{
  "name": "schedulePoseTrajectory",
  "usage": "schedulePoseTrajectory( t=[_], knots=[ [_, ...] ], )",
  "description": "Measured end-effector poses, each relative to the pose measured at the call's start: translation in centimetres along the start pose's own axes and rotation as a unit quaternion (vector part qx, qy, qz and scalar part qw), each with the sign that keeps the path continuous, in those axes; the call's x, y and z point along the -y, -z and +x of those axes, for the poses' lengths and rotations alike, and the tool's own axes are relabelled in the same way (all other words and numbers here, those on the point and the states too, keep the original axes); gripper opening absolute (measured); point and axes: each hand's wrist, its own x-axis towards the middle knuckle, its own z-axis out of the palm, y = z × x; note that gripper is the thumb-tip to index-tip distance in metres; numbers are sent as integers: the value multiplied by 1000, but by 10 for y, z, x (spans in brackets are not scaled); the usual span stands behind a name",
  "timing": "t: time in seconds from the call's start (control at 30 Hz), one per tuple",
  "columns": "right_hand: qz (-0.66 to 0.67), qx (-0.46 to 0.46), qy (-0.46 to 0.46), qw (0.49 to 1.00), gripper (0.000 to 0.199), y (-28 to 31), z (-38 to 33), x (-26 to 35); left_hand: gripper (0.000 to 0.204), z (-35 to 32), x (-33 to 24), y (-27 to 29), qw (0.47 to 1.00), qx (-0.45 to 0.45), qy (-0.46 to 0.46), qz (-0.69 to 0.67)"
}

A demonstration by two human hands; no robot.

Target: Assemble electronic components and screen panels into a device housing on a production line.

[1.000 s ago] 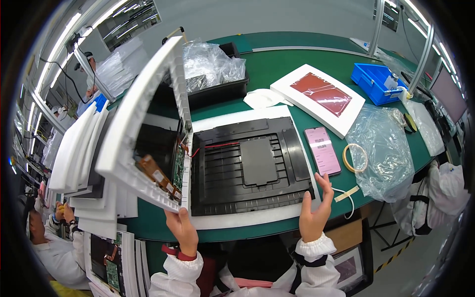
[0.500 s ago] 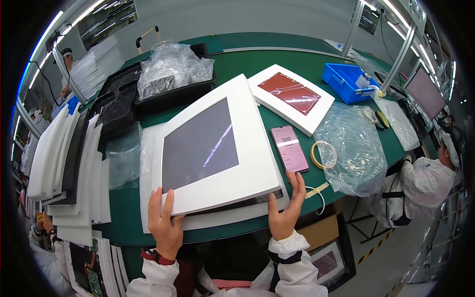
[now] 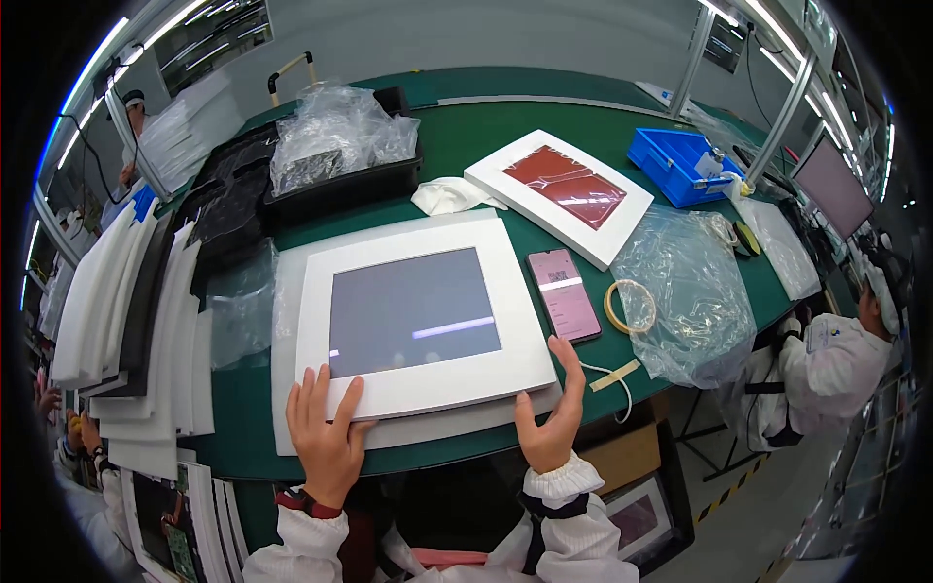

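On the green workbench (image 3: 486,146) a white-framed display panel (image 3: 418,316) lies flat, screen up, on a white foam sheet (image 3: 282,291); the left hand (image 3: 326,432) rests open, fingers spread on the frame's near-left corner; the right hand (image 3: 554,418) is open too, fingertips touching the near-right corner; a black tray (image 3: 340,189) holds clear plastic bags (image 3: 335,141); a blue bin (image 3: 675,165) holds small parts; a pink phone (image 3: 562,294) lies just beside the panel.

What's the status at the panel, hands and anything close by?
Left hand flat on panel near edge, not gripping. Right hand open at its right corner. Panel screen-up on white pad. Phone close alongside.
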Motion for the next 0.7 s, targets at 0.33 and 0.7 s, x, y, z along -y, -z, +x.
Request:
schedulePoseTrajectory(
  t=[0.33, 0.7],
  knots=[
    [-16, 37, 4, 999, 64, 0, 3, 1, 47, -3, 5, -6, 993, -49, 45, -97],
    [-14, 40, -16, 999, 62, -5, -1, -1, 56, -5, 18, -3, 977, -92, 86, -174]
  ],
)
